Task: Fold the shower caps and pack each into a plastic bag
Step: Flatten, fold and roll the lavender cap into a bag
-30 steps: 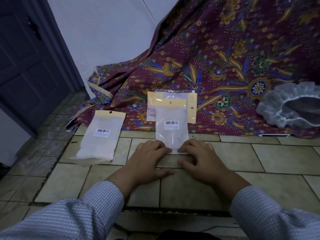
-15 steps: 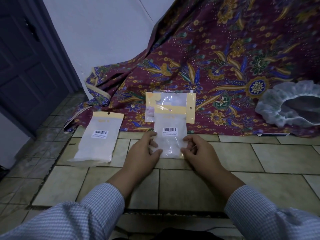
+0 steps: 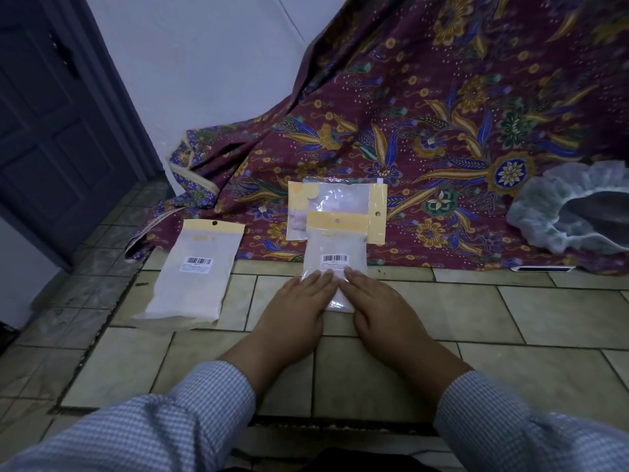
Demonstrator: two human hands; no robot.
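A packed plastic bag [image 3: 335,248] with a yellow header and a barcode label lies on the tiled floor in front of me. My left hand [image 3: 299,306] and my right hand [image 3: 381,306] lie flat on its lower half, fingers straight, pressing it down. Behind it, partly covered, lies another bag [image 3: 340,202] with a yellow header. A third packed bag [image 3: 197,274] lies to the left on the tiles. An unfolded white shower cap [image 3: 571,212] sits on the patterned cloth at the far right.
A maroon batik cloth [image 3: 442,114] drapes down the wall and over the floor behind the bags. A dark door [image 3: 51,131] stands at the left. A small white flat object [image 3: 541,269] lies at the cloth's edge on the right. Beige floor tiles [image 3: 544,311] spread around my hands.
Half a second ago my hands pinched the bag's sides. Now both lie flat on its lower half, pressing it onto the tiles.
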